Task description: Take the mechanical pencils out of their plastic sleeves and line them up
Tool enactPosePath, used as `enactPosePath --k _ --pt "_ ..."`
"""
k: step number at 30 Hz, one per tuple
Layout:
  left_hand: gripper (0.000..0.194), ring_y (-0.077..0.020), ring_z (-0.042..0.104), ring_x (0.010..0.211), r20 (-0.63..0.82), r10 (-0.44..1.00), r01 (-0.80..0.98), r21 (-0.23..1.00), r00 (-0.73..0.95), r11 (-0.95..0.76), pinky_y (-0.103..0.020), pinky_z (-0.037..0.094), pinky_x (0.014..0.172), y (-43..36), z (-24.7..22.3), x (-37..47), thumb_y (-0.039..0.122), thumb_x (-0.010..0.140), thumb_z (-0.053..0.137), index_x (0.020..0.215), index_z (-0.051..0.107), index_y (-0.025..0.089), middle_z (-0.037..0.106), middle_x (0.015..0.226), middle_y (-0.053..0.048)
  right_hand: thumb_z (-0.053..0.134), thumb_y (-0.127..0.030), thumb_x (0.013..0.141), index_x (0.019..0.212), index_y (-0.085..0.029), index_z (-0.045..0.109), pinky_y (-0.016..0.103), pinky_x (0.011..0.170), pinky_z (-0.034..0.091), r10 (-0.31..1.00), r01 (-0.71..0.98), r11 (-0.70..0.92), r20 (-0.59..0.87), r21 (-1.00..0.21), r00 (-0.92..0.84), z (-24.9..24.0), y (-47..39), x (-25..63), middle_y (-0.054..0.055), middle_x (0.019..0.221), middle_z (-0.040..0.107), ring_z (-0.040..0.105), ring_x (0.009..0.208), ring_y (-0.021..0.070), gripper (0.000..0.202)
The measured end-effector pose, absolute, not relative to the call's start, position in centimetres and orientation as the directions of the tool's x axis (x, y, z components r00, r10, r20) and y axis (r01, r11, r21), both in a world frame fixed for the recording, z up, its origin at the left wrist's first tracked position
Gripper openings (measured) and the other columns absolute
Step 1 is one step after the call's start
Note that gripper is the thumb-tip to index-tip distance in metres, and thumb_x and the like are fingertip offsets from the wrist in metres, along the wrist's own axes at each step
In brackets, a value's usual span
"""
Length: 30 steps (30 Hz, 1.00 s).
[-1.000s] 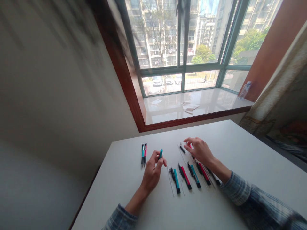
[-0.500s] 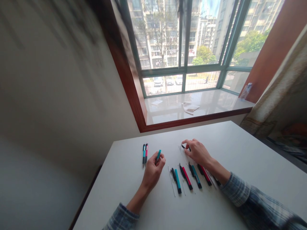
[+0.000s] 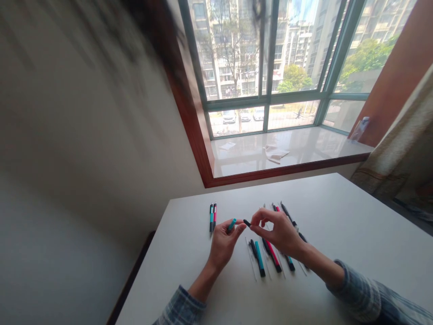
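My left hand (image 3: 223, 243) is closed around a teal pen barrel (image 3: 232, 223), whose end points up. Between the thumb and fingers of my right hand (image 3: 279, 229) is a small black pen part (image 3: 247, 223), close to my left fingertips. Below my hands lie a teal barrel (image 3: 260, 259) and a red barrel (image 3: 273, 257) with black clip parts and thin refills beside them. More pen parts (image 3: 287, 211) lie behind my right hand, which partly hides several pieces. A teal pen (image 3: 211, 219) and a red pen (image 3: 214, 215) lie side by side left of my left hand.
The white table (image 3: 189, 271) meets a wall on the left. Behind it, a window sill (image 3: 243, 158) bears a crumpled paper (image 3: 275, 153) and a clear bottle (image 3: 360, 129). A curtain (image 3: 389, 149) hangs at the right.
My right hand has moved left and nearer to my left hand, now with the black part between its fingers. The view has shifted slightly, and more pen parts show behind my right hand.
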<state>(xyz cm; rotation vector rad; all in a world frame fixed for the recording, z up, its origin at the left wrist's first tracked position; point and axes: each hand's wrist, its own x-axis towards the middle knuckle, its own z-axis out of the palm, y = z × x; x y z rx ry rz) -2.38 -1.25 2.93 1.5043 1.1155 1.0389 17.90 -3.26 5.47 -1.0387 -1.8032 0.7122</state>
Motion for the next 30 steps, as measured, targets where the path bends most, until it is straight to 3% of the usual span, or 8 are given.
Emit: enactPosePath --k 4,12,17,21,24,30 --pt "0.039 -0.012 0.045 0.065 0.126 0.959 0.117 0.98 0.255 -0.16 -0.024 0.037 0.062 -1.5 3.1 -2.3 0.051 0.086 0.071 0.089 0.079 0.013 0.061 0.072 -0.001 0.072 -0.027 0.089 0.087 -0.022 0.073 0.029 0.072 0.055 0.868 0.362 0.496 0.438 -0.789 -0.233 5.1 -3.0 18.0 0.0 0.082 0.076 0.067 0.073 0.0154 0.006" --pt "0.039 -0.0099 0.037 0.06 0.114 0.959 0.109 0.983 0.259 -0.146 -0.023 0.032 0.058 -1.5 3.4 -2.2 0.051 0.086 0.071 0.092 0.078 0.013 0.052 0.065 0.002 0.071 -0.029 0.092 0.097 -0.022 0.078 0.026 0.066 0.057 0.87 0.364 0.494 0.442 -0.79 -0.221 4.9 -2.7 17.4 0.002 0.086 0.078 0.07 0.073 0.0158 0.011" --pt "0.034 -0.0091 0.028 0.056 0.062 0.984 0.141 0.986 0.166 -0.086 -0.022 0.025 0.052 -1.2 3.1 -2.3 0.049 0.086 0.067 0.085 0.067 0.015 0.041 0.061 0.006 0.065 -0.028 0.096 0.097 -0.025 0.078 0.034 0.08 0.055 0.796 0.556 0.597 0.514 -0.579 -0.32 5.1 0.2 20.0 0.003 0.092 0.078 0.069 0.084 0.0192 0.013" --pt "0.028 -0.0099 0.03 0.059 0.074 0.981 0.116 0.989 0.181 -0.096 -0.021 0.028 0.055 -0.6 2.5 -2.9 0.042 0.09 0.059 0.078 0.054 0.018 0.038 0.067 0.006 0.066 -0.024 0.095 0.094 -0.023 0.078 0.04 0.082 0.054 0.819 0.746 0.511 0.506 -0.427 -0.271 3.5 4.3 24.2 0.006 0.092 0.078 0.067 0.09 0.0255 0.012" --pt "0.024 -0.0113 0.034 0.064 0.075 0.974 0.092 0.991 0.214 -0.097 -0.021 0.032 0.059 -0.3 2.0 -3.0 0.038 0.092 0.054 0.079 0.05 0.019 0.039 0.071 0.004 0.065 -0.026 0.095 0.093 -0.023 0.078 0.04 0.08 0.054 0.853 0.807 0.442 0.464 -0.393 -0.241 1.7 5.7 25.9 0.006 0.092 0.078 0.065 0.089 0.0267 0.014" --pt "0.03 -0.0119 0.033 0.064 0.087 0.966 0.16 0.979 0.242 -0.129 -0.022 0.033 0.061 -0.6 1.8 -2.6 0.045 0.096 0.052 0.08 0.048 0.019 0.035 0.072 0.005 0.066 -0.032 0.095 0.101 -0.024 0.077 0.04 0.082 0.054 0.851 0.786 0.47 0.444 -0.401 -0.282 0.5 5.4 25.4 0.007 0.095 0.077 0.064 0.092 0.0269 0.015"
